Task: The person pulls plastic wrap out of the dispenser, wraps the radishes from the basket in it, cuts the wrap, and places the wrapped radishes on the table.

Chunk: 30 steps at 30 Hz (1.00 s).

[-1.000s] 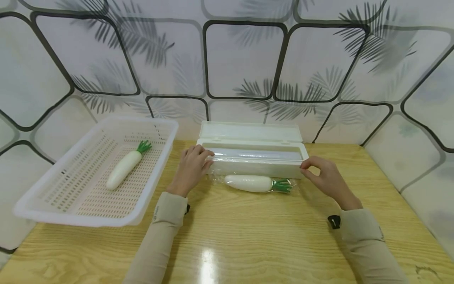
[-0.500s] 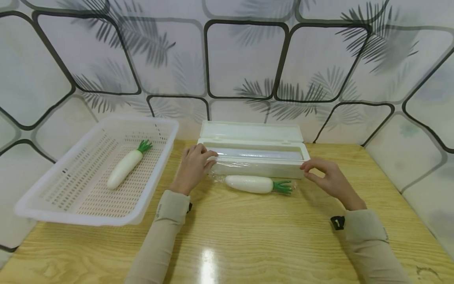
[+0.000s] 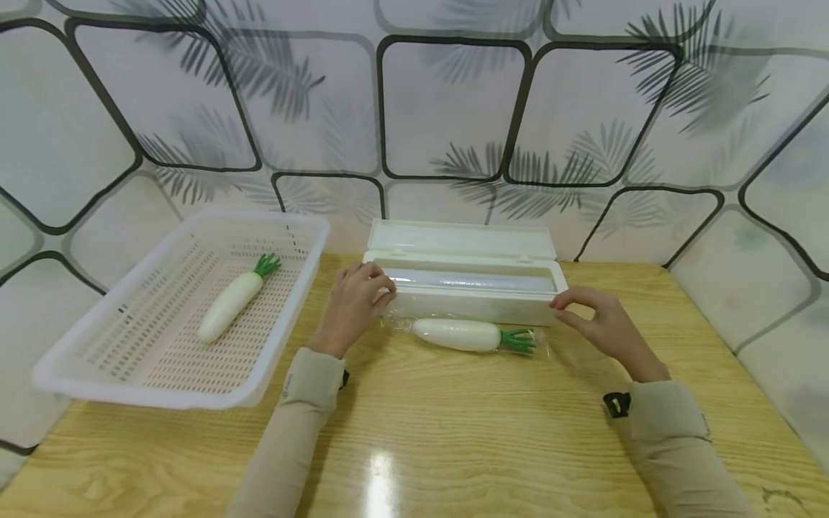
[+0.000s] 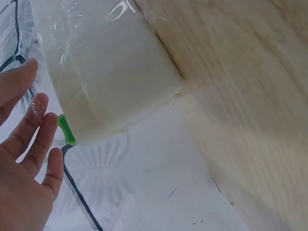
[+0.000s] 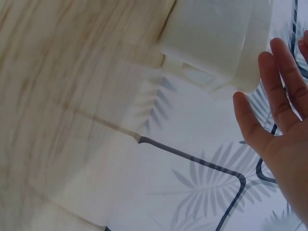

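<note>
A white plastic-wrap box [image 3: 473, 306] stands on the table with its lid [image 3: 460, 241] raised and a roll of plastic wrap [image 3: 473, 279] inside. My left hand [image 3: 352, 306] is at the box's left front corner, thumb and forefinger pinching clear film; in the left wrist view, film shows against a fingertip [image 4: 38, 103]. At the right front corner, my right hand [image 3: 602, 320] pinches the film's edge between thumb and forefinger, the other fingers [image 5: 276, 82] extended beside the box end. A white radish [image 3: 456, 335] with green stalks, covered in clear film, lies just in front of the box.
A white perforated basket [image 3: 259, 381] stands on the left of the table, with another white radish [image 3: 229, 306] lying in it. The wooden table [image 3: 479, 432] runs back to a patterned wall [image 3: 453, 108]. A green piece [image 4: 66, 130] shows at the box's left end.
My left hand has shifted slightly right along the box's front edge, and the film there has lost some creases. My right hand has barely moved. Box and radishes stay in place.
</note>
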Motion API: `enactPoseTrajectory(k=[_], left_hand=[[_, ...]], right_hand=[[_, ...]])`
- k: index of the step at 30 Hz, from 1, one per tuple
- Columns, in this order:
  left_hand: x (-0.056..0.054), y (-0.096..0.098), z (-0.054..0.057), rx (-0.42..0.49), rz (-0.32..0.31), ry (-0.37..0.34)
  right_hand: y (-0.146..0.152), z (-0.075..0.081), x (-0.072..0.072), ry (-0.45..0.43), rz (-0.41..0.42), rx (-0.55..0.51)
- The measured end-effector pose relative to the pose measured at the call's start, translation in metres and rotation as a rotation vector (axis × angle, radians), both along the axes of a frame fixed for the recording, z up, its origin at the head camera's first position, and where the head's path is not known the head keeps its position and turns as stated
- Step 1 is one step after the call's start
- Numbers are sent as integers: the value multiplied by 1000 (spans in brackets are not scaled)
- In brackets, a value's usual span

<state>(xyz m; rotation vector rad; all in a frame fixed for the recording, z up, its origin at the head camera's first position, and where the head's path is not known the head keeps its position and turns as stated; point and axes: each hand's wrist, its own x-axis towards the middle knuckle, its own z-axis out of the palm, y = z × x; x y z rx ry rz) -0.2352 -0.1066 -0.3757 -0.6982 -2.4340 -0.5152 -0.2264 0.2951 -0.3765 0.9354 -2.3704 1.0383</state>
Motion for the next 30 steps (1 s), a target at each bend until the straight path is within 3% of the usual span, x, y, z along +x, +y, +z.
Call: enactPoseTrajectory(k=[6, 20, 26, 30], left_hand=[[7, -2, 3, -41, -28, -5], [29, -10, -3, -155, -99, -10], [32, -12, -6, -218, -127, -44], [33, -11, -7, -262, -123, -88]], right_hand=[[4, 1, 2, -52, 10, -13], [15, 1, 12, -173, 133, 11], [16, -4, 15, -132, 232, 79], [14, -8, 17, -120, 250, 146]])
